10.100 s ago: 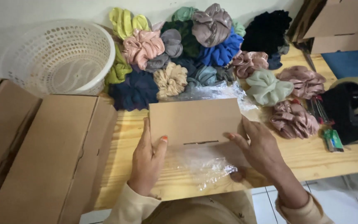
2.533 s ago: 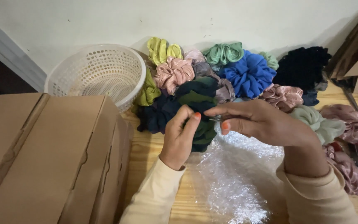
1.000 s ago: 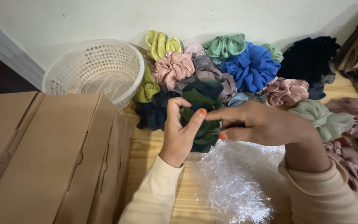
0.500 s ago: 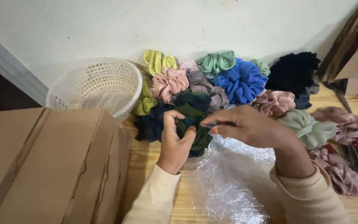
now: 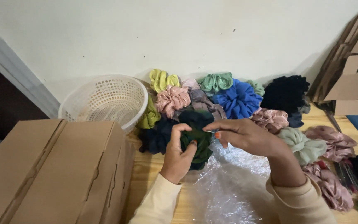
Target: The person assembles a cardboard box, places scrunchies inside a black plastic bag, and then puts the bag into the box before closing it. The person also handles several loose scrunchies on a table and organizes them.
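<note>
since the previous frame our view tilted up a bit: more wall showed, and the hands sat lower in the picture, grip unchanged. we held a dark green scrunchie (image 5: 197, 143) between both hands, just above the near edge of the scrunchie pile (image 5: 228, 99). left hand (image 5: 178, 153) was curled around its left side, thumb arched over the top, fingers closed on the fabric. right hand (image 5: 245, 135) came in from the right, thumb and forefinger pinched narrow on its upper right edge. the scrunchie hung roughly upright, long axis top to bottom, directly between the two hands; left hand carried more of it. clear bubble wrap (image 5: 228, 186) lay flat on the wooden table (image 5: 146, 170) right below. packages: plain brown cardboard boxes (image 5: 54, 170) stacked at left, unlabelled faces toward us; flat folded brown cartons (image 5: 353, 70) leaned at far right. white perforated plastic basket (image 5: 104, 99) stood behind the boxes, left of the pile. no readable signs on the wall.
</note>
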